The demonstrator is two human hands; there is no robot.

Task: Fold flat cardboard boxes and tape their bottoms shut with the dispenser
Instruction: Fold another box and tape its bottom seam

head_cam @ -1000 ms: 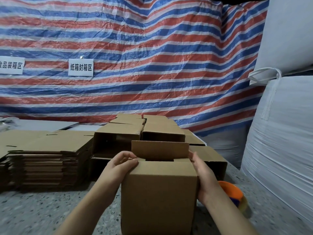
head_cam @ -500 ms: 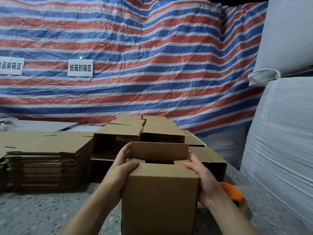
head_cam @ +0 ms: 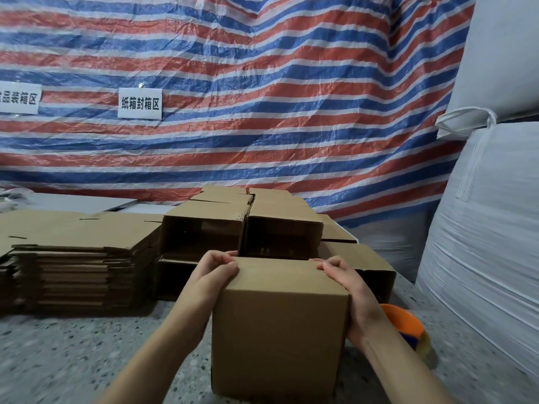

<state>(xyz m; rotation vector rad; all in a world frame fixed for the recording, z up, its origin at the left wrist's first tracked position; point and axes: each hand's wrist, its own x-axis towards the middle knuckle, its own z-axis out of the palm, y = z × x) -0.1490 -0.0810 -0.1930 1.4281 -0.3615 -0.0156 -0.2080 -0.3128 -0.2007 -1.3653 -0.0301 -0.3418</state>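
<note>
1. While both hands clasp it, the cardboard box (head_cam: pixel 280 325) stands upright on the speckled table (head_cam: pixel 73 354), directly in front of the person.
2. Left hand (head_cam: pixel 210 277): curled fingers grasp the box's upper left corner, thumb lying on the folded-down top flap.
3. Right hand (head_cam: pixel 347 287): curled fingers grasp the upper right corner, palm against the right side wall.
4. Top flaps of the box lie flat and closed.
5. Orange tape dispenser (head_cam: pixel 405 325) rests on the table just beside the right wrist, partly hidden.
6. Assembled boxes (head_cam: pixel 242 225) are stacked directly behind the held box, open sides facing the person.
7. Flat box stack (head_cam: pixel 78 263) sits to the left, near the assembled boxes.
8. Striped tarp (head_cam: pixel 262 97) hangs behind; white bulk bags (head_cam: pixel 493 228) stand at the right.
</note>
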